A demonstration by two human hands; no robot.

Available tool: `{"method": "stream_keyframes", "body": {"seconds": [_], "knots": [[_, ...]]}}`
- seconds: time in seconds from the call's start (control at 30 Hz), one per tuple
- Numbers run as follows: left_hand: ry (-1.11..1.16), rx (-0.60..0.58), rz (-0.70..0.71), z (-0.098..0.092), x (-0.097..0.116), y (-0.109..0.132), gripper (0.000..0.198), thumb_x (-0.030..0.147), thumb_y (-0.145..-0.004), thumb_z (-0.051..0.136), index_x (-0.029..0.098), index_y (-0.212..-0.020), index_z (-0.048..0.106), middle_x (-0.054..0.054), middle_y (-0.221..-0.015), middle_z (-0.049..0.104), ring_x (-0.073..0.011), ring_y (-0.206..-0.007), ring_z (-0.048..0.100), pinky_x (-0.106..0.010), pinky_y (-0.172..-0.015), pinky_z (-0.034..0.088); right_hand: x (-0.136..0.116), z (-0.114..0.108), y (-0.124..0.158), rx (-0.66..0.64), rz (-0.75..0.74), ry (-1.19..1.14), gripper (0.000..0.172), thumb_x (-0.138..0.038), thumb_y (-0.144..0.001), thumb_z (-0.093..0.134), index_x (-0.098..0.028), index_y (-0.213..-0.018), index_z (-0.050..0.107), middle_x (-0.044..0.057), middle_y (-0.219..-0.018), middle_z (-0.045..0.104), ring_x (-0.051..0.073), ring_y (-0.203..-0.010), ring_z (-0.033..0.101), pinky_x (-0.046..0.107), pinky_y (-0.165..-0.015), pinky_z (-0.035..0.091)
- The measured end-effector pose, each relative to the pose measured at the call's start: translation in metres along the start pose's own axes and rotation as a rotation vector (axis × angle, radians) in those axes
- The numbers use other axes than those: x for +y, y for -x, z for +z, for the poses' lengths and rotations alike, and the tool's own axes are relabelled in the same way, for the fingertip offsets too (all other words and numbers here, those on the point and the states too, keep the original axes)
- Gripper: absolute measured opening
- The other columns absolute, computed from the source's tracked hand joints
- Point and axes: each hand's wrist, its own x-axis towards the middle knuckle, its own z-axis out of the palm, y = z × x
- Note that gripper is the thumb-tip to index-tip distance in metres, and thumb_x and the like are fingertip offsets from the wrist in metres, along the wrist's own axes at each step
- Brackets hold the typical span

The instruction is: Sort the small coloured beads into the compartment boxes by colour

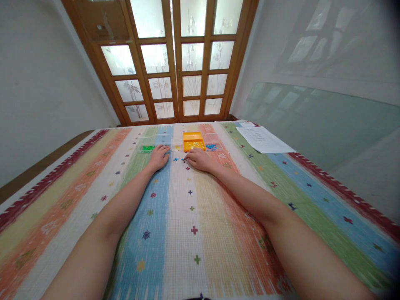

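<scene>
From my remote seat I see both arms stretched far out over the striped cloth (193,233) that covers the bench. The left hand (159,157) lies palm down on the cloth, its grip open and holding nothing, with the fingertips just beside a little heap of green pieces (146,148). The right hand (200,159) rests near it, fingers drawn toward the thumb over a tiny dark bit on the cloth (too small for me to tell whether the grip has closed on it). Just beyond that hand sits an orange box (193,141) with pale pieces inside, and a cluster of blue pieces (211,147) lies to its right. A sheet of paper (264,139) lies well apart, near the bench's far right edge
</scene>
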Motion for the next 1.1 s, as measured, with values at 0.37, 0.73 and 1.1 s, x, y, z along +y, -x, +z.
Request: {"method": "stream_keyframes", "body": {"seconds": [0.37, 0.73, 1.1], "knots": [[0.024, -0.005, 0.047, 0.000, 0.003, 0.001, 0.039, 0.025, -0.096, 0.057, 0.020, -0.131, 0.076, -0.010, -0.139, 0.072, -0.0292, -0.136, 0.056, -0.052, -0.124, 0.041, 0.003, 0.014, -0.003, -0.038, -0.207, -0.126, 0.029, -0.030, -0.107, 0.059, -0.021, -0.127, 0.078, 0.011, -0.128, 0.076, 0.026, -0.123, 0.066, 0.045, -0.111, 0.049], [0.031, 0.016, 0.061, -0.002, 0.008, 0.002, 0.036, 0.024, -0.096, 0.059, 0.020, -0.128, 0.077, -0.011, -0.137, 0.072, -0.0292, -0.134, 0.057, -0.052, -0.124, 0.042, 0.005, 0.022, -0.005, -0.059, -0.240, -0.061, 0.036, -0.030, -0.110, 0.053, -0.021, -0.138, 0.074, 0.011, -0.139, 0.073, 0.026, -0.133, 0.063, 0.047, -0.120, 0.045], [0.025, 0.029, 0.103, -0.002, 0.013, 0.002, 0.035, 0.025, -0.098, 0.060, 0.019, -0.128, 0.077, -0.012, -0.138, 0.071, -0.0296, -0.135, 0.057, -0.051, -0.125, 0.042, 0.003, 0.011, -0.001, 0.022, -0.099, -0.008, 0.032, -0.029, -0.110, 0.054, -0.023, -0.132, 0.076, 0.011, -0.138, 0.072, 0.025, -0.127, 0.065, 0.044, -0.113, 0.047]]}}
